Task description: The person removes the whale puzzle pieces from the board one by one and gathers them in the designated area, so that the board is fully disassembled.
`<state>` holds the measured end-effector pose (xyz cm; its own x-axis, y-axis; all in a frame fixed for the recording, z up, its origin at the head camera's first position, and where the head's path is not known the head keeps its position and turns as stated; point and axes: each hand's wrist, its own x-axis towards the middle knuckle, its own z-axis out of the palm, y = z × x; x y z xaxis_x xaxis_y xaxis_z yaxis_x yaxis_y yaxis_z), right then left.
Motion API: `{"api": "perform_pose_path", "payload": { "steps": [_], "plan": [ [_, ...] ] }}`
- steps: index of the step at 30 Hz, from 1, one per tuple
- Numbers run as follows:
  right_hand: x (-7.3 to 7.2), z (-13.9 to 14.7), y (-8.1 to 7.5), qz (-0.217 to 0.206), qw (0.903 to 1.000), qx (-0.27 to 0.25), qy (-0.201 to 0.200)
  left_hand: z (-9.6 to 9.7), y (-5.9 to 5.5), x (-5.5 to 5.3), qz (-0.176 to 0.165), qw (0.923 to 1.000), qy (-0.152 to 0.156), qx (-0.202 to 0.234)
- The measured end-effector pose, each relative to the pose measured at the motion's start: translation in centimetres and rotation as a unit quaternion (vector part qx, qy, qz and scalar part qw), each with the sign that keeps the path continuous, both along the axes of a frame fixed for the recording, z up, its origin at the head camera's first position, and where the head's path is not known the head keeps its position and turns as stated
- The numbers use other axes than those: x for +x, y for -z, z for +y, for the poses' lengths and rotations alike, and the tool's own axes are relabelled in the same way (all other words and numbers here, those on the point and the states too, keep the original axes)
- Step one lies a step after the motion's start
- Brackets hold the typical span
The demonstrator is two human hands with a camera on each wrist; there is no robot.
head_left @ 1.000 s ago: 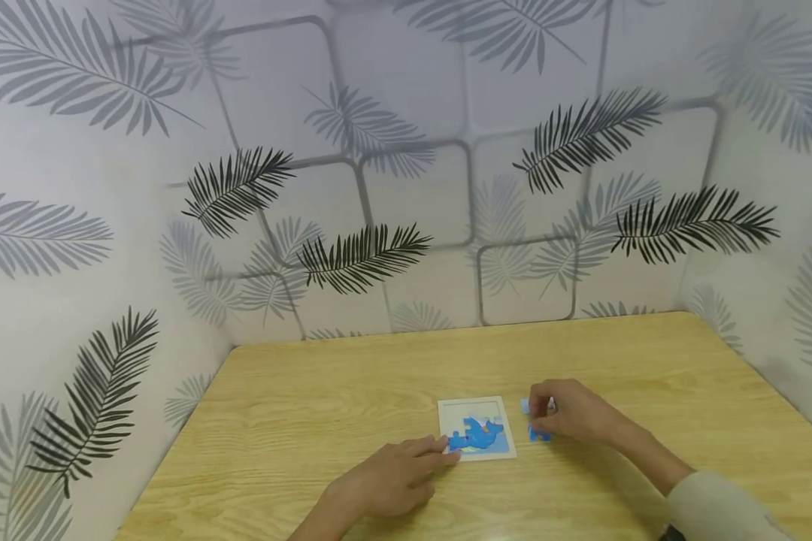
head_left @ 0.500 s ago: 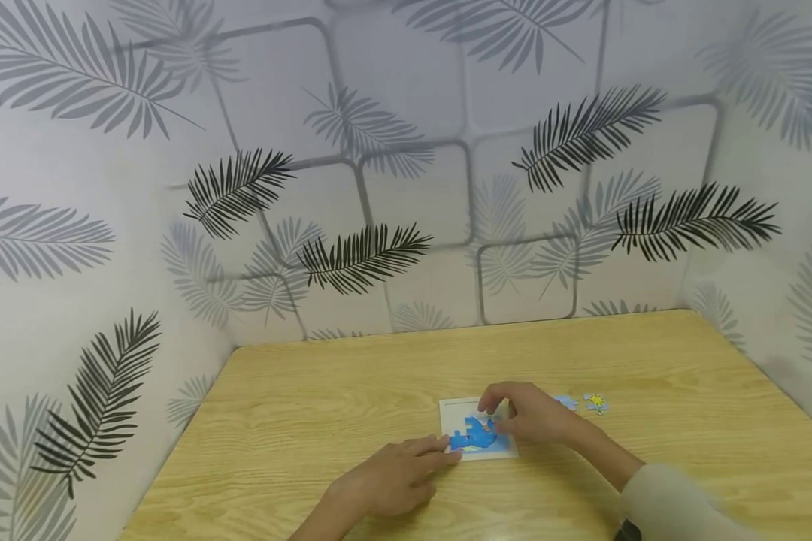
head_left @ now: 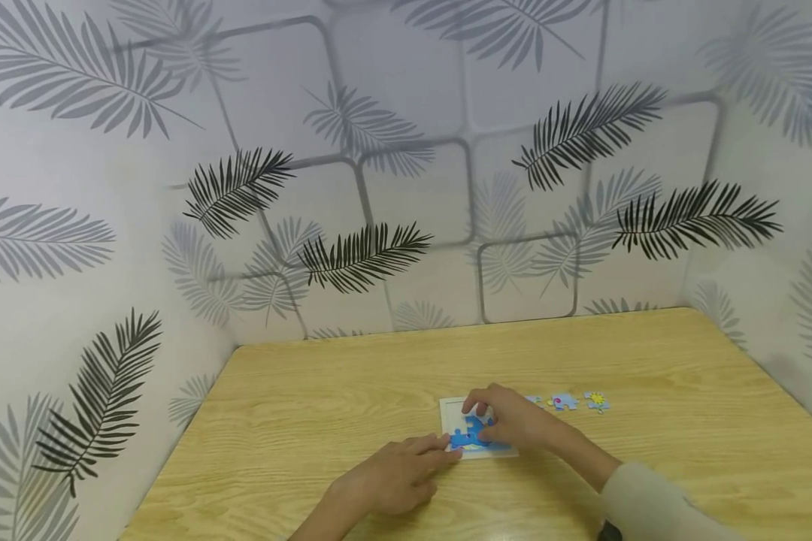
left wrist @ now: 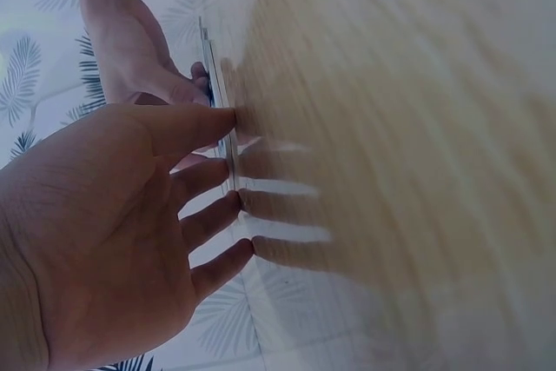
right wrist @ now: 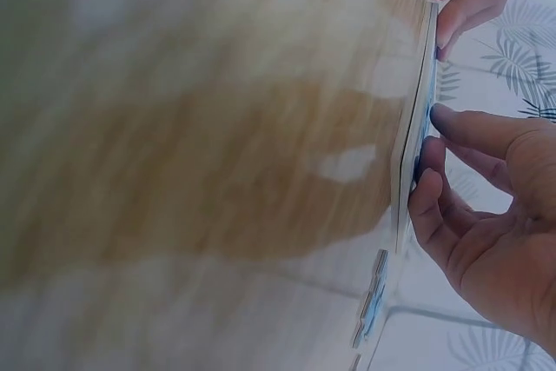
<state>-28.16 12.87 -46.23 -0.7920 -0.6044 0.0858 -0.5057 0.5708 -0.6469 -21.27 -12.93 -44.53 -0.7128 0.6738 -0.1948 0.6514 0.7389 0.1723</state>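
A shallow puzzle tray with a pale rim is set on the wooden table, and its near part is filled with interlocked blue pieces, while the pale base is left exposed toward the far left. The tray's near left corner is touched by the fingertips of the left hand, whose fingers are extended and relaxed (laid there rather than clamped). The blue area is reached from the other side by the right hand; its fingers are bent and its thumb and fingertips are brought down onto the tray, but whether a piece is pinched between them cannot be told. Just beyond that hand, to the right of the tray, loose pieces are lined up: one partly covered by the hand, then a swirl-marked piece and a yellow-flowered piece. The right forearm is partly covered by a pale sleeve. Behind the table, a wall is patterned with grey and black leaves.
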Motion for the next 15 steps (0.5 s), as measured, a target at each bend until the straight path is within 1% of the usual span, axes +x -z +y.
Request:
{"api": "perform_pose_path", "payload": {
  "steps": [5,8,11,15],
  "plan": [
    [0.03,-0.15,0.13,-0.013,0.9998,0.005,0.011,-0.05,0.06,0.08,0.003,1.0000,0.002,-0.003],
    [0.04,-0.27,0.25,-0.016,0.9998,0.006,0.012,-0.05,0.07,0.12,-0.002,1.0000,0.001,-0.002],
    [0.07,-0.34,0.27,-0.007,0.9999,0.006,0.010,-0.01,0.07,0.10,-0.004,1.0000,0.000,-0.002],
    [0.00,-0.19,0.27,0.006,0.9999,-0.010,0.002,0.02,0.13,0.07,0.007,0.9999,0.000,-0.008]
  ]
}}
